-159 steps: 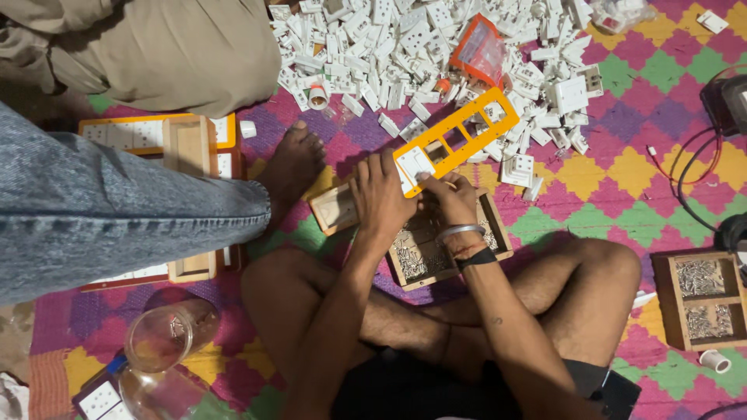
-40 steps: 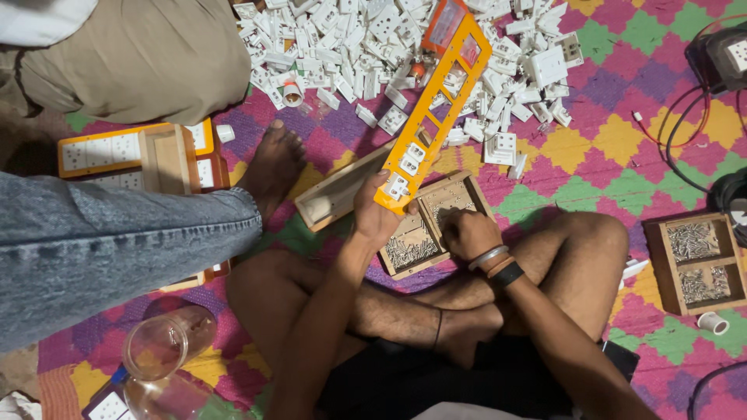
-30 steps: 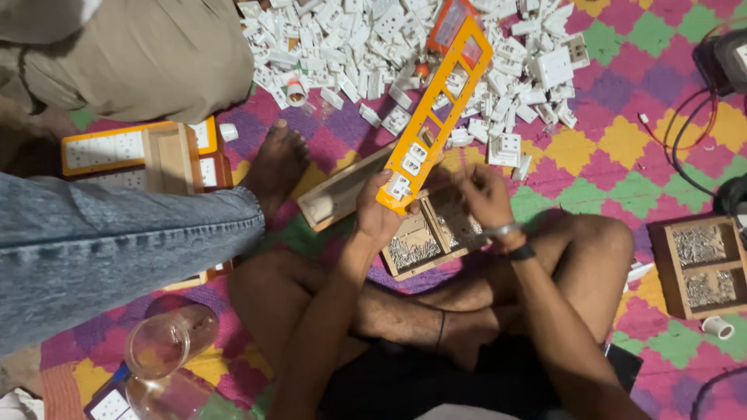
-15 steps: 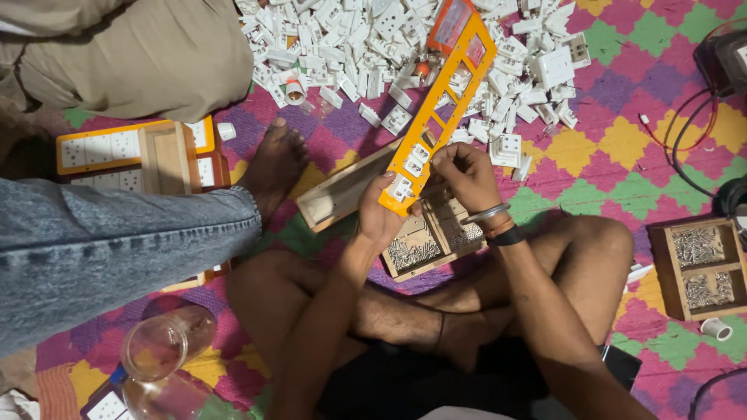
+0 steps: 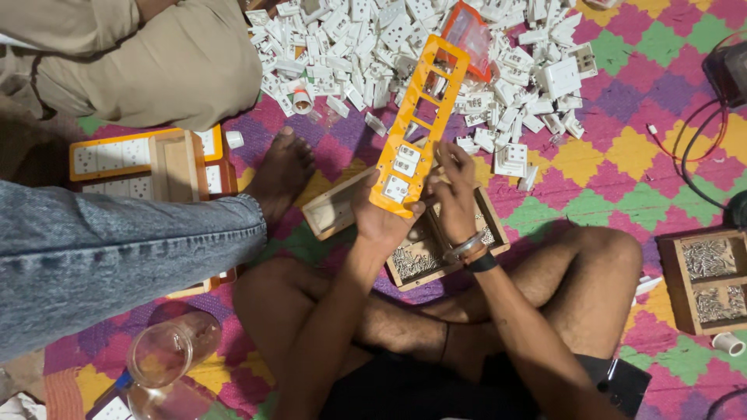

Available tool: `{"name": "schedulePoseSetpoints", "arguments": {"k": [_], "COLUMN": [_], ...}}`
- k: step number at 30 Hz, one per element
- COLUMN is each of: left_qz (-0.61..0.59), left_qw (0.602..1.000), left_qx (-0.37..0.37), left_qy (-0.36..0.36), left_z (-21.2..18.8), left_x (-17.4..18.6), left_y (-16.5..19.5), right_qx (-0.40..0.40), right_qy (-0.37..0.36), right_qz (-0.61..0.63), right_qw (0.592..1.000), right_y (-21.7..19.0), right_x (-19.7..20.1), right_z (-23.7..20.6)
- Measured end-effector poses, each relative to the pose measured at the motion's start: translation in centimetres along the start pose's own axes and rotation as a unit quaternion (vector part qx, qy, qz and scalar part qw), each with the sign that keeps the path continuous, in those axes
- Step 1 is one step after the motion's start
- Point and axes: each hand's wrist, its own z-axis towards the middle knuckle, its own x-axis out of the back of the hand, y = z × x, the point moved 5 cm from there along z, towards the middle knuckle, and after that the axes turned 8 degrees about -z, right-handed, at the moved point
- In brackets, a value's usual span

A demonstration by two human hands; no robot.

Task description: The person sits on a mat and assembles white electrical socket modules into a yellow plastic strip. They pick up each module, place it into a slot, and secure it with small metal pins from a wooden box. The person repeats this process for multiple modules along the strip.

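My left hand point(image 5: 383, 222) grips the lower end of a long orange switch-board frame point(image 5: 421, 117), held tilted up and away from me. Two white sockets sit in its lower openings; the upper openings are bare. My right hand point(image 5: 454, 187), with bands on the wrist, has its fingers against the frame's right edge beside those sockets; whether it pinches a small part is hidden. Below both hands lies an open wooden box of small screws point(image 5: 420, 260), resting by my crossed legs.
A heap of white sockets and switches point(image 5: 405, 31) covers the far mat. Another person's jeans leg point(image 5: 109, 257) and bare foot point(image 5: 282, 167) lie at left, near wooden boxes with fitted orange panels point(image 5: 140, 159). A second screw box point(image 5: 712, 280) sits right; glass jars point(image 5: 167, 358) lower left.
The frame has gone from lying flat over the box to being held raised and tilted. My right hand rose from the screw box to the frame's edge.
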Motion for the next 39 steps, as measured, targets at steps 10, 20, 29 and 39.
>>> {"name": "schedulePoseSetpoints", "arguments": {"k": [10, 20, 29, 39], "left_qz": [-0.001, 0.077, 0.125, 0.163], "left_qw": [1.0, 0.996, 0.989, 0.982], "left_qx": [-0.007, -0.048, -0.031, -0.033], "left_qy": [-0.001, 0.014, 0.073, 0.089], "left_z": [0.6, 1.1, 1.3, 1.6], "left_x": [0.0, 1.4, 2.7, 4.2], "left_y": [0.3, 0.7, -0.1, 0.0], "right_qx": [0.041, 0.055, 0.042, 0.054], "right_qy": [-0.099, -0.073, -0.265, -0.186], "right_qz": [0.013, -0.358, -0.646, -0.525], "right_qw": [0.994, 0.929, 0.714, 0.829], "right_y": [-0.6, 1.1, 9.6, 7.7], "right_x": [0.0, 4.7, 4.8, 5.9], "right_z": [0.0, -0.6, -4.1, -3.5]}}
